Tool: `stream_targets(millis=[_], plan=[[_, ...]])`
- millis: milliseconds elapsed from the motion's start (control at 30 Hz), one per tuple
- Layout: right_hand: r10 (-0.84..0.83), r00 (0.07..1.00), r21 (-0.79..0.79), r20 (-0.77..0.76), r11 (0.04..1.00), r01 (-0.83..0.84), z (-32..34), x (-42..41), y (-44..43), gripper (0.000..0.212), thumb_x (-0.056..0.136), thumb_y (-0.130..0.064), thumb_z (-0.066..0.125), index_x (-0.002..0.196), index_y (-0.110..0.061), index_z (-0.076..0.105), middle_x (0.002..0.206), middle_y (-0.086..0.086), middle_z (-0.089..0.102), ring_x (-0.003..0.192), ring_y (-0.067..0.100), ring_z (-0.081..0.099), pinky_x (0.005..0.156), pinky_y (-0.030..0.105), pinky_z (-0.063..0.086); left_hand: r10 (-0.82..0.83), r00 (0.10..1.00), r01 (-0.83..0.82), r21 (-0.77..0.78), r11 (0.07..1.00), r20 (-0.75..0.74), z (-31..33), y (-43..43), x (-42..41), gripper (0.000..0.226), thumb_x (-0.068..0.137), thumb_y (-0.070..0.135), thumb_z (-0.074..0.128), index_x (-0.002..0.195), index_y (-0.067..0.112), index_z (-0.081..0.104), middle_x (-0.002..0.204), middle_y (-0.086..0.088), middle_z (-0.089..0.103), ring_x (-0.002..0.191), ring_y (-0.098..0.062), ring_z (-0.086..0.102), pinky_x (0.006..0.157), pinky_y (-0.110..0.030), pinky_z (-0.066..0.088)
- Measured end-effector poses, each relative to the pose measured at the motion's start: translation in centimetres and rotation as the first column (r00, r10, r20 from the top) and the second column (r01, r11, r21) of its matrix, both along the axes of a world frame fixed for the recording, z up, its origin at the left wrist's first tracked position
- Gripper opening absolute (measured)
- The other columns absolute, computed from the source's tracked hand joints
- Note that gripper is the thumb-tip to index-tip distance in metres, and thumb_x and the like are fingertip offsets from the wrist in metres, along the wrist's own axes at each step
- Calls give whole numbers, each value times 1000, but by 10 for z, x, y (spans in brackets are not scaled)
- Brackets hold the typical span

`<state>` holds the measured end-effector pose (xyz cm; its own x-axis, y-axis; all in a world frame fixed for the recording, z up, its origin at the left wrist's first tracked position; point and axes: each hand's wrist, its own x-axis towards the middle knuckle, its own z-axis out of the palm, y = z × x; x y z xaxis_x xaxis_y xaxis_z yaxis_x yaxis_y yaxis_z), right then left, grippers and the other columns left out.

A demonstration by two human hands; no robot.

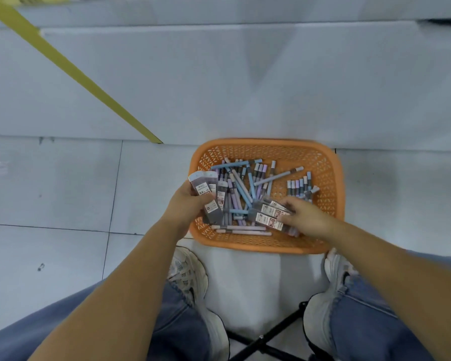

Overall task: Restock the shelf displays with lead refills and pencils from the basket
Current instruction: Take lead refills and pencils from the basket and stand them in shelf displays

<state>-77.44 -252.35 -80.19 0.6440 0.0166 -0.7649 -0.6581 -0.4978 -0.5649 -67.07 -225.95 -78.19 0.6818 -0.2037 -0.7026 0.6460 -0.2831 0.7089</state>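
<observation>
On the left hand [190, 204], thumb and fingers are curled round a fan of lead refill packs [206, 188], gripped at their lower ends so the printed headers splay upward. That looks like a way to gather one kind of stock into a single bundle while the other hand picks. The right hand [305, 217] reaches into the near right part of the basket, its fingertips bent down onto the loose refill packs [267, 217] lying there. It seems to be pinching the top one, though how firm the hold is cannot be told. Between the two hands lie the pencils [245, 188] in a crossed heap of blue, lilac and pink, some of them under the loose packs, so lifting a pack may drag a pencil with it. The orange basket [266, 142] sits on the floor tiles [63, 191], and its latticed wall rises just beside the right wrist, which leaves upward as the clearest way out. Its far rim is close to a white panel [219, 87] crossed by a yellow strip [71, 71]. The near rim lies just ahead of the shoes [188, 277], with a dark stool frame [266, 337] between them. No shelf display is in view.
</observation>
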Motion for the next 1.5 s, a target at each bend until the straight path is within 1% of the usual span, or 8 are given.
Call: stream_targets(millis=[200, 333, 567, 733, 900, 1000, 1133, 1500], plan=[[8, 981, 28, 196, 1000, -14, 68, 38, -11, 20, 89, -27, 68, 107, -26, 59, 106, -5, 68, 93, 11, 65, 80, 31, 53, -18, 999, 21, -114, 993, 29, 43, -3, 12, 24, 96, 8, 61, 109, 28, 66, 101, -7, 78, 88, -20, 75, 59, -36, 60], [66, 978, 148, 198, 984, -96, 120, 50, -8, 17, 84, -21, 74, 99, -26, 66, 94, -6, 75, 86, 11, 71, 65, 20, 53, -107, 994, 103, -264, 959, 2, 72, -17, 5, 24, 100, 8, 55, 120, 17, 64, 110, -12, 74, 97, -24, 71, 83, -45, 58], [160, 969, 153, 186, 970, -190, 192, 59, -15, 24, 77, -20, 80, 100, -23, 71, 98, -2, 75, 94, 21, 71, 86, 41, 57, -261, 962, 272, -358, 893, 81, 131, -46, -8, 27, 89, 46, 68, 113, 33, 69, 124, -8, 71, 117, -28, 67, 101, -50, 51], [68, 952, 142, 300, 983, -115, 232, 59, -16, 39, 70, -15, 84, 105, -22, 68, 109, 4, 71, 102, 23, 67, 87, 37, 55, -224, 935, 308, -315, 898, 275, 162, -54, -12, 45, 86, 13, 76, 128, 14, 59, 122, -12, 72, 115, -33, 67, 104, -55, 49], [-167, 885, 256, 435, 965, 57, 275, 57, -20, 37, 71, -7, 82, 97, -21, 60, 111, 15, 67, 83, 22, 66, 51, 24, 49, -100, 945, 227, -404, 886, 312, 206, -61, -12, 46, 89, 6, 70, 132, 5, 53, 121, -17, 71, 111, -36, 68, 92, -48, 57], [-133, 882, 255, 452, 967, 15, 304, 57, -23, 38, 66, -16, 84, 99, -22, 64, 104, 8, 70, 78, 16, 69, 54, 25, 51, -33, 935, 186, -410, 893, 353, 231, -64, -12, 50, 88, 10, 73, 133, 12, 52, 119, -13, 72, 106, -36, 70, 92, -57, 56], [-80, 868, 261, 490, 963, -58, 332, 56, -21, 37, 80, 0, 74, 111, -15, 61, 88, 2, 71, 74, 17, 70, 55, 24, 51, 44, 921, 153, -464, 873, 387, 260, -60, -3, 48, 87, 15, 75, 130, 16, 52, 100, -2, 76, 79, -17, 75, 61, -35, 61], [-174, 814, 312, 554, 950, -9, 336, 67, -11, 21, 92, -20, 64, 113, -20, 68, 100, 2, 74, 86, 25, 73, 65, 26, 55, 84, 912, 107, -431, 896, 401, 264, -55, 0, 37, 85, 20, 78, 118, 26, 61, 104, 0, 77, 79, -16, 73, 72, -40, 62]])
